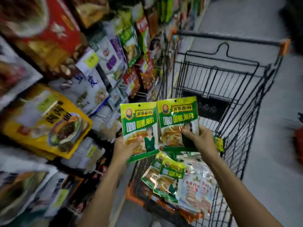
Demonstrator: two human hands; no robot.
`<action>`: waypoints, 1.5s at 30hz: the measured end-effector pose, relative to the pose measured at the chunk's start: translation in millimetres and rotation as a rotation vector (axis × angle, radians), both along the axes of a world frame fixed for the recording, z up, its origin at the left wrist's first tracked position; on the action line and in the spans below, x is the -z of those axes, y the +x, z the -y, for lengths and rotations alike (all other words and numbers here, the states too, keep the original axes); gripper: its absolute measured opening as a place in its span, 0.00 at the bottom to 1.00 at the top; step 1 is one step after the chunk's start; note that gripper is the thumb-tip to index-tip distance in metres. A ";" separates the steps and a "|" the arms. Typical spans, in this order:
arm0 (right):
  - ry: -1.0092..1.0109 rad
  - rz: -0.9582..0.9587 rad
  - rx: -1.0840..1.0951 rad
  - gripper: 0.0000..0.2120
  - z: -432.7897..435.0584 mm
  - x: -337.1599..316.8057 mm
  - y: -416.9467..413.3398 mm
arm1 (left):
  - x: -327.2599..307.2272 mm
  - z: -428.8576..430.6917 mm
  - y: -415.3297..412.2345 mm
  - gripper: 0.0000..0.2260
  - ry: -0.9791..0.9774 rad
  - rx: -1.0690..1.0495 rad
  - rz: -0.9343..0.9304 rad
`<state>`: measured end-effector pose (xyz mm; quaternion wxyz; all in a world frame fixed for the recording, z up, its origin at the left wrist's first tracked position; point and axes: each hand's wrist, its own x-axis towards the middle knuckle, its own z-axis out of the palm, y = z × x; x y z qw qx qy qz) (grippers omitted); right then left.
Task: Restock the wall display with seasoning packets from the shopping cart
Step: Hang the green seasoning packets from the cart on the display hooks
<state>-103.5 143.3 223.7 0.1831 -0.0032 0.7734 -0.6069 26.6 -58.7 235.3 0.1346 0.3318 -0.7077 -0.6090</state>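
Note:
I hold two green-and-yellow seasoning packets upright, side by side, above the black wire shopping cart [229,82]. My left hand [126,149] grips the left packet [139,122] by its lower edge. My right hand [199,140] pinches the right packet [177,118] at its lower right. More of the same green packets [164,179] lie in the cart, on top of pale packets with red print [198,189]. The wall display [68,82], crowded with hanging packets, fills the left side.
A yellow packet [47,122] and white packets [85,86] hang at hand height on the display. Red and green packets [139,46] hang farther along it. The cart has orange corner caps [285,46]. Grey aisle floor [270,145] runs along the right.

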 end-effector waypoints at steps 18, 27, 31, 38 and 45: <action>-0.695 -0.449 -0.834 0.33 206.9 -366.0 174.8 | -389.2 33.6 304.5 0.09 -0.701 -0.794 -0.542; -0.837 -0.426 -1.090 0.25 253.2 -423.1 312.8 | -433.5 15.6 450.0 0.11 -0.876 -0.990 -0.571; -0.811 -0.401 -1.153 0.21 271.9 -427.0 346.7 | -437.5 19.8 486.5 0.09 -0.863 -1.038 -0.572; -0.798 -0.266 -1.103 0.16 294.5 -439.7 366.7 | -436.9 41.6 511.9 0.10 -0.805 -1.066 -0.552; -0.791 -0.255 -1.028 0.24 302.7 -453.3 365.5 | -440.1 62.3 505.9 0.21 -0.762 -1.043 -0.568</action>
